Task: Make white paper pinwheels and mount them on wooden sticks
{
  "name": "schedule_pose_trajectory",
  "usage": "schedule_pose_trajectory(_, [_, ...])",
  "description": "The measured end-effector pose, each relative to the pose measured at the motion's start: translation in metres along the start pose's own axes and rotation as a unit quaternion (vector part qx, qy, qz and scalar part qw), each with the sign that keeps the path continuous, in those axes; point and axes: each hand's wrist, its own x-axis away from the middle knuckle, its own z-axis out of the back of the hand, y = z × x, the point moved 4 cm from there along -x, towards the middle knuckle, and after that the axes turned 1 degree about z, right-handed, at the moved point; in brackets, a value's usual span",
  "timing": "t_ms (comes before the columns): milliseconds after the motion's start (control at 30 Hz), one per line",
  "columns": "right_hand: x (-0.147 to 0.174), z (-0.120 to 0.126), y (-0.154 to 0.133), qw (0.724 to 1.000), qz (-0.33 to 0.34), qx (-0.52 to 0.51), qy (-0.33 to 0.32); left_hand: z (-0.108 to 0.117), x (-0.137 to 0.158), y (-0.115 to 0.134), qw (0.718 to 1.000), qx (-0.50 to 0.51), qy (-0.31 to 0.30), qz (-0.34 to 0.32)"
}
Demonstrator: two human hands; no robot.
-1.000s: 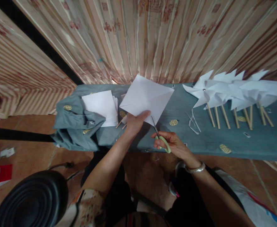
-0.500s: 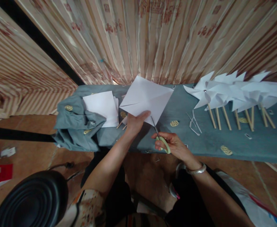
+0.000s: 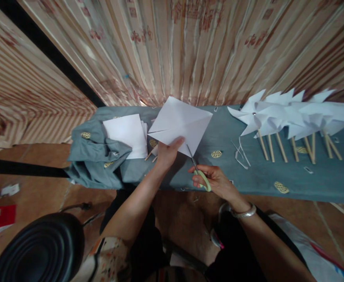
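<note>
My left hand (image 3: 169, 152) grips a white square sheet of paper (image 3: 183, 119) near its lower edge, thumb on top. The sheet is turned cornerwise and has a slit running in from its left corner. In my right hand (image 3: 209, 178) is a pair of scissors with light green handles (image 3: 204, 182), my fingers closed round the loops. Their blades lie at the paper's near corner, pointing toward its middle. Just left of the sheet sits a stack of white paper squares (image 3: 126, 135). Wooden sticks (image 3: 150, 155) show partly beneath the held paper.
White paper pinwheels (image 3: 295, 111) on several wooden sticks lie at the right of the grey-green cloth-covered table (image 3: 218, 172). A thin white strip (image 3: 244, 156) lies before them. Curtains (image 3: 189, 51) hang behind. A round black object (image 3: 39, 246) stands at lower left.
The paper's right corner has shifted slightly left and down, and its top corner sits a little lower. Both hands keep their holds, almost unmoved.
</note>
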Motion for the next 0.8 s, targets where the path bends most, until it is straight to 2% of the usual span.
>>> schedule_pose_trajectory(300, [-0.0004, -0.0005, 0.0005, 1.000, 0.006, -0.002, -0.007, 0.0007, 0.0011, 0.0019, 1.000, 0.007, -0.001, 0.026])
schedule_pose_trajectory(800, [-0.0017, 0.0001, 0.0019, 1.000, -0.013, -0.010, 0.011, -0.0002, 0.0005, 0.0065, 1.000, 0.017, 0.008, 0.010])
